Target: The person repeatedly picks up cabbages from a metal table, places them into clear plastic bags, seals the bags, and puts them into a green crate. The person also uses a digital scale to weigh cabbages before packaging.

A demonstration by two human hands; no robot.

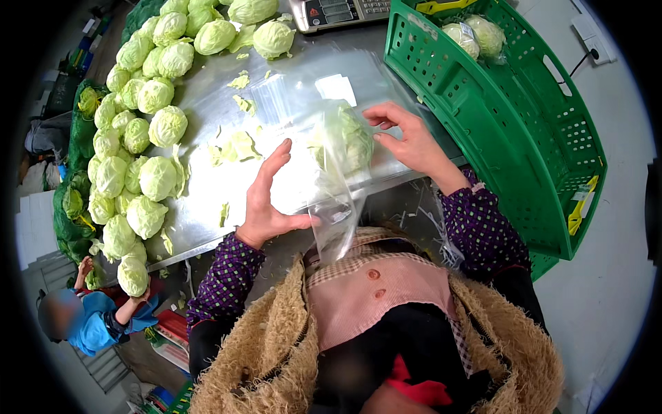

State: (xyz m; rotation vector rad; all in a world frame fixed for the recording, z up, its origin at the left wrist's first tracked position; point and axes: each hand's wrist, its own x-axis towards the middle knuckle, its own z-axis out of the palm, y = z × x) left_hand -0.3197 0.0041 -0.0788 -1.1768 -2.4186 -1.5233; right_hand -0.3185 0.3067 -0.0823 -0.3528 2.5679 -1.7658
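In front of me a pale green cabbage (353,139) sits inside a transparent plastic bag (336,227) on the metal table. The bag's loose end hangs over the table's front edge towards my apron. My left hand (270,199) is spread wide to the left of the bag, its thumb tip at the bag's loose end; whether it touches the film is hard to tell. At the cabbage's right side, my right hand (406,135) has its fingers curved and apart, gripping nothing. Cabbage leaf scraps (235,147) lie beyond my left hand.
Many bare cabbages (158,178) are heaped along the table's left side. A digital scale (336,13) stands at the back. To the right, a green crate (465,98) holds bagged cabbages (483,36). At the lower left, another person (95,318) has a hand at a cabbage.
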